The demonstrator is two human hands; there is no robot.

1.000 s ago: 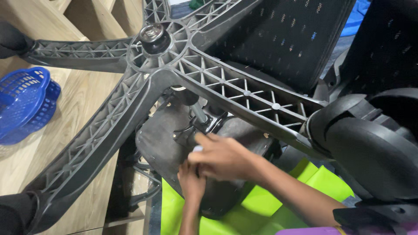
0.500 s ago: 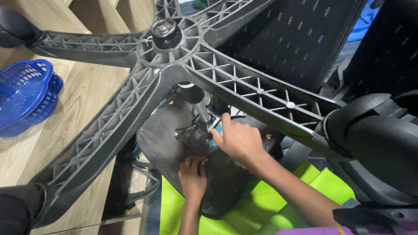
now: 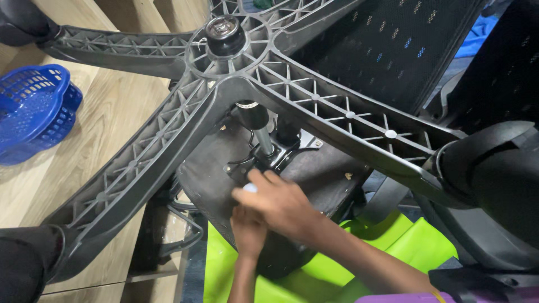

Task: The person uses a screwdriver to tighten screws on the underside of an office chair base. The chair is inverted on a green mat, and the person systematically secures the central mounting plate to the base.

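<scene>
An office chair lies upturned, its grey five-arm base (image 3: pixel 314 106) across the top of the view and the hub (image 3: pixel 224 35) uppermost. The gas cylinder (image 3: pixel 255 120) runs down into the black seat mechanism (image 3: pixel 283 151) on the seat underside (image 3: pixel 205 179). My right hand (image 3: pixel 281 205) is closed around a small tool whose pale tip (image 3: pixel 250 188) shows at the knuckles, just below the mechanism. My left hand (image 3: pixel 247 233) sits right under it against the seat underside, its fingers hidden by the right hand.
A blue plastic basket (image 3: pixel 31 112) rests on the wooden floor (image 3: pixel 112 123) at left. Black casters stand at right (image 3: pixel 494 168) and lower left (image 3: pixel 25 264). A bright green mat (image 3: pixel 404 241) lies under the chair; the black mesh backrest (image 3: pixel 382 50) fills the upper right.
My right hand reached up to the mechanism half a second ago and has drawn back down-left onto my left hand. The left hand has hardly moved.
</scene>
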